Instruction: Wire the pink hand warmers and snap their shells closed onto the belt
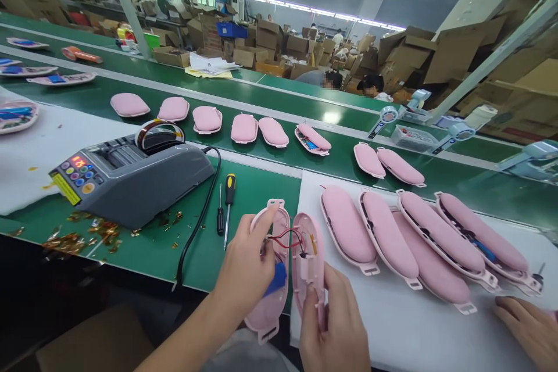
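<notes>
Pink shell halves (285, 267), joined by red wires (290, 236) and held open above the counter (261, 192) edge, are gripped one in each of the hands, left (242, 270) and right (333, 325); wires are best tucked clear of the seam before closure.

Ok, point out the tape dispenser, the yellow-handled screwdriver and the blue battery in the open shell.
tape dispenser (143, 177): head view, on its grey top cover.
yellow-handled screwdriver (229, 183): head view, on the yellow and black handle.
blue battery (277, 279): head view, on the blue part showing beside the left hand's fingers.
</notes>
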### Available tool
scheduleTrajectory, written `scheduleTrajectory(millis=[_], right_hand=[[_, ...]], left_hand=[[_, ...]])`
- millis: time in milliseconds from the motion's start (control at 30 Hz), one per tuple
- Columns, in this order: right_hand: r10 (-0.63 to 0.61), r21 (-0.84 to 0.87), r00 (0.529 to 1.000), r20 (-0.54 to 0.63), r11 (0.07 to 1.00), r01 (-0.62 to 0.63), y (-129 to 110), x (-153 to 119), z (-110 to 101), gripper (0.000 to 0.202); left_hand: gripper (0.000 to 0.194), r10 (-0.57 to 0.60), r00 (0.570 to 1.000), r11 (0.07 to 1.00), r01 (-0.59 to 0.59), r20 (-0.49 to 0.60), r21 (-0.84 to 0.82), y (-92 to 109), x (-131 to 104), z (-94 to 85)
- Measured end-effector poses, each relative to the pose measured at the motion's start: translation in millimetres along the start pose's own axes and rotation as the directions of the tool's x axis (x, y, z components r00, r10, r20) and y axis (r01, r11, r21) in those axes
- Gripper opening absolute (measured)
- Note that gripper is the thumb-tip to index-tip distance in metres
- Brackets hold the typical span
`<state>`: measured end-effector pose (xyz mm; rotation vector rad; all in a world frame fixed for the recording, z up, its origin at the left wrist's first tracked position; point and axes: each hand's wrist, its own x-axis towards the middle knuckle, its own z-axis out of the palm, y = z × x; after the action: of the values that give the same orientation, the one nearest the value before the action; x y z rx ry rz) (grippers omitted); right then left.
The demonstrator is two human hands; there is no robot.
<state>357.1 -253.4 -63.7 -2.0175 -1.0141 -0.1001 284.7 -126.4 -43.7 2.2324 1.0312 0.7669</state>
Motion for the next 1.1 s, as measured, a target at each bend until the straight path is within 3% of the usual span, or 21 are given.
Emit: scheduleTrajectory(millis=[167,267,400,467,567,733,900,1100], right_hand=[[0.061,0.045,0.998,0.013,0.997,-0.061,-6,-2,-3,0.031],[0.121,0.178,0.989,0.084,0.975,-0.134,-9,3,0,0.034],[0.223,0.488,0.930,0.292,0.802,-0.345,-15,8,6,0.040],[0.243,0.557,0.906,0.347,0.724,-0.407,-19,8,9,0.043],[0.258,0.595,0.906,0.335,0.688,-0.416,-21,5,14,0.043],[0.265,0.605,0.897,0.353,0.667,-0.435,-11,6,19,0.042],[0.211,0.548,0.911,0.355,0.742,-0.386,-7,8,21,0.047],[0.333,0.468,0.868,0.368,0.740,-0.483,-20,14,22,0.057]], left_hand=[[0.046,0.077,0.997,0.994,-0.075,-0.022,0.083,-2,0,-0.8],[0.039,0.130,0.991,0.990,-0.128,-0.029,0.059,0,-3,-3.6],[0.025,0.140,0.988,0.989,-0.137,0.064,-0.048,9,-6,-12.2],[0.025,0.094,0.993,0.991,-0.086,0.076,-0.105,12,-5,-14.2],[0.040,-0.042,0.999,0.991,0.040,-0.009,-0.128,13,-2,-9.8],[0.012,-0.074,0.997,0.996,0.072,-0.035,-0.046,8,-1,1.0],[0.040,-0.084,0.996,0.992,0.084,-0.002,-0.095,11,-6,-0.3],[0.064,-0.180,0.983,0.915,0.159,-0.024,-0.371,7,-4,1.0]])
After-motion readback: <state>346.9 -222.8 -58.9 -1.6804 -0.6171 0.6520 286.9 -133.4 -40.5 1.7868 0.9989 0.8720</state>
